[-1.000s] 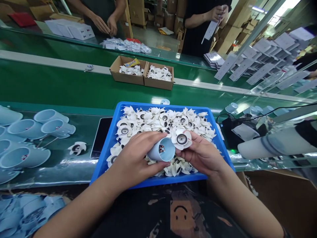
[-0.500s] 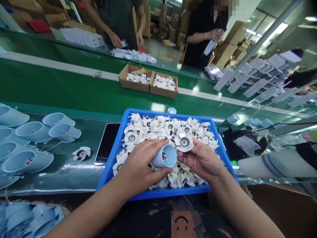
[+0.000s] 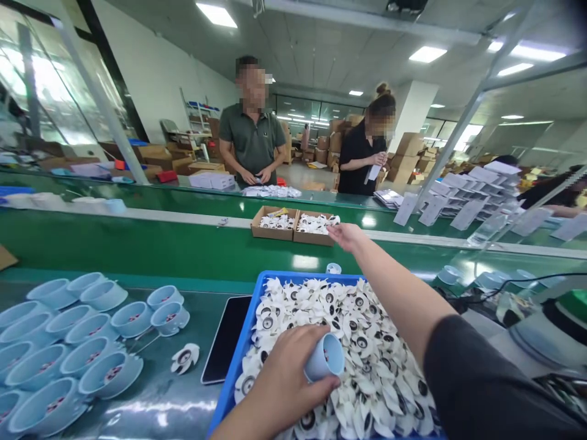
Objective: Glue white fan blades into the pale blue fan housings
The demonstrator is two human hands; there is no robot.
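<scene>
My left hand (image 3: pixel 293 366) is wrapped around a light blue plastic cup-shaped housing (image 3: pixel 334 355), tilted with its mouth to the right; small reddish parts show inside. Beneath it lies a blue tray (image 3: pixel 263 287) heaped with white fan impellers (image 3: pixel 362 342) that have dark hubs. Stretched far forward, my right hand (image 3: pixel 347 236) is at the right cardboard box (image 3: pixel 316 237), its fingertips closed at a white impeller (image 3: pixel 334 221) by the box's right edge. More impellers lie in that box and in the left cardboard box (image 3: pixel 273 231).
Several light blue housings (image 3: pixel 110 373) stand on the left of the bench, near a loose impeller (image 3: pixel 184 359) and a black-screened tablet (image 3: pixel 227 339). A small blue cup (image 3: pixel 334 269) sits behind the tray. Two co-workers stand across the line; white boxes (image 3: pixel 477 189) are stacked at right.
My right hand has moved from beside the housing out to the right cardboard box, carrying an impeller. My left hand still holds the housing. The view has tilted up.
</scene>
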